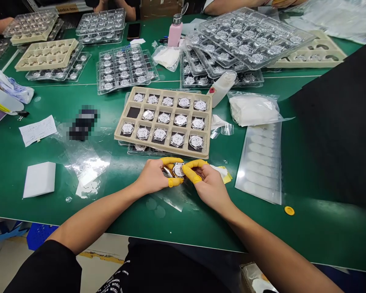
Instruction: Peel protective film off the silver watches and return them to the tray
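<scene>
The left hand and right hand, in yellow finger cots, grip a watch case between them. It is above the table, nearer than the beige compartment tray.

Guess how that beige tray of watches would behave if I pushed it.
The beige tray looks fairly stiff, with straight edges. Seemingly resting on a clear plastic tray, it may slide easily. The watches lie uncovered, so a sharp push could shift them.
</scene>
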`<state>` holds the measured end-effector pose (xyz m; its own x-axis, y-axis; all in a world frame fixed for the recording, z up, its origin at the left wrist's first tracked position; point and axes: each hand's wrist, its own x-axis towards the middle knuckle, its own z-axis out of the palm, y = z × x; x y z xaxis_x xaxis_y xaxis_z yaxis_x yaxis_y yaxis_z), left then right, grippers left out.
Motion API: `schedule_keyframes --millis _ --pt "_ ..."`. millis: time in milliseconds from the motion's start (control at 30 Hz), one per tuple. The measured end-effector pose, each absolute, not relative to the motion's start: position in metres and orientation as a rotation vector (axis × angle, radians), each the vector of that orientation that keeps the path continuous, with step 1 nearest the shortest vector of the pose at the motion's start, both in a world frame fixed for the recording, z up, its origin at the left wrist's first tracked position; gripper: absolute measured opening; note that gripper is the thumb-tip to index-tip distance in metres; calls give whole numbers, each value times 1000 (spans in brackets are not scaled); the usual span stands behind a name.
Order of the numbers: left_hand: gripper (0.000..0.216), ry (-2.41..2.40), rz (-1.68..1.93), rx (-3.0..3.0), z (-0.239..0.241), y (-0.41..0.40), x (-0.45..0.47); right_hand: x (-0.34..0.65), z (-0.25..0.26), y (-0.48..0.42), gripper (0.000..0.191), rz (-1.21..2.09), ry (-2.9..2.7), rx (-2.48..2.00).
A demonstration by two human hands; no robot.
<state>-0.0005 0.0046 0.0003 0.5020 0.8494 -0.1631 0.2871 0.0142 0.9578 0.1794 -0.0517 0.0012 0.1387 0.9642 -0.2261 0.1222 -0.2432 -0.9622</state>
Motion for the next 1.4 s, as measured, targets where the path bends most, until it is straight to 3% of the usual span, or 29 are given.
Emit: schedule_keyframes --millis 767,967,1067,1400 --pt "61 1019 617 1481 4 3 2 190 10 -51 46 1039 -1135 -1534" --pt "60 992 614 1443 3 1 1 195 9 -48 56 1433 -954 -1493" --pt "61 989 631 1435 2 0 1 186 13 -47 51 1581 -939 -1436" --pt "61 899 677 1398 -2 -2 2 168 0 -52 38 1449 -816 -1438"
